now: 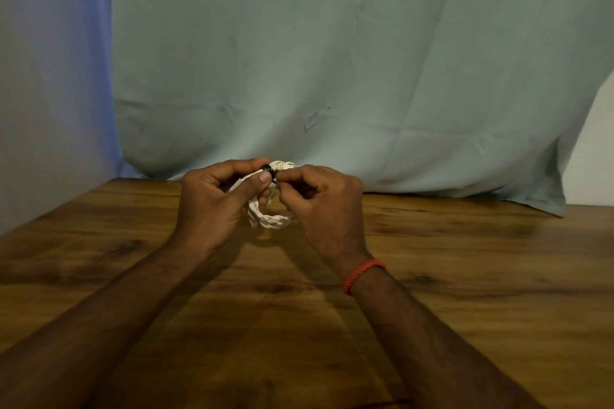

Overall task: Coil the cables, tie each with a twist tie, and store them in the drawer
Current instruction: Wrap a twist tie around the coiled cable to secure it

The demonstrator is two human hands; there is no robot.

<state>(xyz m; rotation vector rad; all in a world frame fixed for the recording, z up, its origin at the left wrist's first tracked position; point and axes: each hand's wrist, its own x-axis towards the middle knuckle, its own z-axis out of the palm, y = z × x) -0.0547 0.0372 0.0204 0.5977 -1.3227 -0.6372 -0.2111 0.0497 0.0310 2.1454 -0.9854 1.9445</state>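
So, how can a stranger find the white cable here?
Start at the wooden table before the pale cloth. Near its far edge the left hand and right hand meet, gripping the white cable between them. It is the only white coil, with a black piece at its top.

Wearing one orange-red thread band (364,276) around the right wrist, sitting right of centre in the lower half of the frame and looking like a narrow, twisted, braided cord. Showing both arms bare to the bottom edge, with the left forearm (109,319) filling the lower left and the right forearm (432,342) the lower right, and fine hair running along each. Showing the left hand (212,209) and right hand (327,206) uncovered near the middle, with a short trimmed nail on the left thumb (264,178).
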